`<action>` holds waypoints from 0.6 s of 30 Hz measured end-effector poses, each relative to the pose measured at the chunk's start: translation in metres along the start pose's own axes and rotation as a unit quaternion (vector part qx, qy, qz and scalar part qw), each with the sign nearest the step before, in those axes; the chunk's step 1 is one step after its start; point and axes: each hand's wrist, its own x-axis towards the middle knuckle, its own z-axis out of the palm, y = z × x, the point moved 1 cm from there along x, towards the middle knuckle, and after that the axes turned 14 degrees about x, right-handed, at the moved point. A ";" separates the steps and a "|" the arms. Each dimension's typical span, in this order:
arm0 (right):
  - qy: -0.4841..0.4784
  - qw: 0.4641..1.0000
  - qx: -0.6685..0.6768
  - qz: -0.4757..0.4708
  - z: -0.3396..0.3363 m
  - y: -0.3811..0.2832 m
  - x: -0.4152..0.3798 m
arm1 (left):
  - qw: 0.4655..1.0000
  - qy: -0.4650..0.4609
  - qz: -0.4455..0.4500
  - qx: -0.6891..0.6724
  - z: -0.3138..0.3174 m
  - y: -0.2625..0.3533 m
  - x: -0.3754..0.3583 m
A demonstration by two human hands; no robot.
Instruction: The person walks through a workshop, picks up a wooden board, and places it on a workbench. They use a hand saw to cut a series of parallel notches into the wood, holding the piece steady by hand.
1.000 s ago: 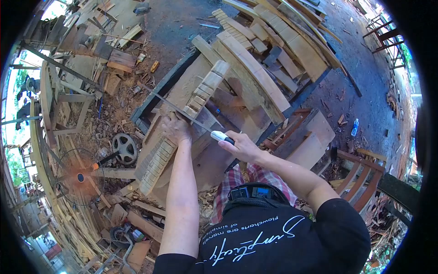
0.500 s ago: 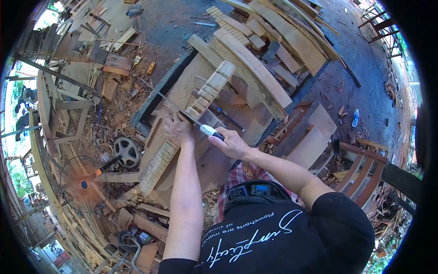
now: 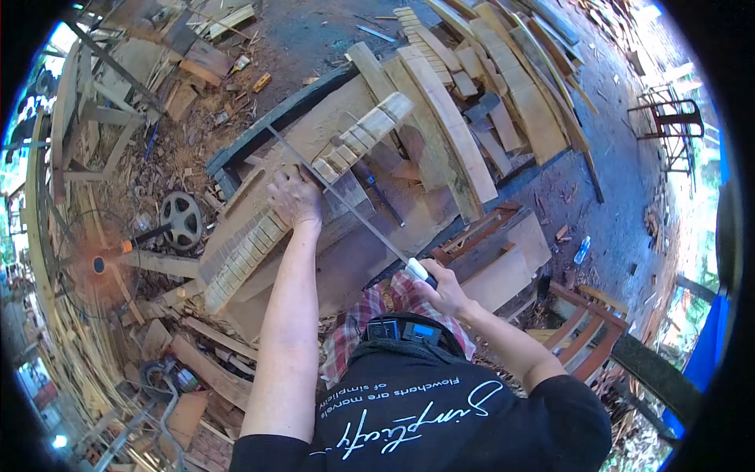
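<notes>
White-handled saw (image 3: 416,270) is clenched in my right hand's fingers (image 3: 447,293), blade across the grooved wood (image 3: 248,253). Left hand's fingers (image 3: 296,202) are spread on the grooved wood, just beside the blade; curved plank (image 3: 450,118) sits near the grooved wood's far end.

Fan (image 3: 98,265): I see it at far left
Spoked wheel (image 3: 182,221): just right of the fan
Bottle (image 3: 582,250): right of centre
Dark chair (image 3: 678,120): upper right of my view
</notes>
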 end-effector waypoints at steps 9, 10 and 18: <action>0.023 0.999 -0.011 0.043 0.033 -0.029 0.082 | 0.999 -0.024 -0.026 0.008 -0.010 0.002 -0.001; 0.019 1.000 -0.006 0.013 0.025 -0.016 0.063 | 0.999 -0.023 -0.026 0.008 -0.011 0.003 0.000; 0.006 0.994 0.063 0.095 -0.007 0.005 0.008 | 0.997 -0.069 -0.013 -0.020 -0.012 0.000 0.001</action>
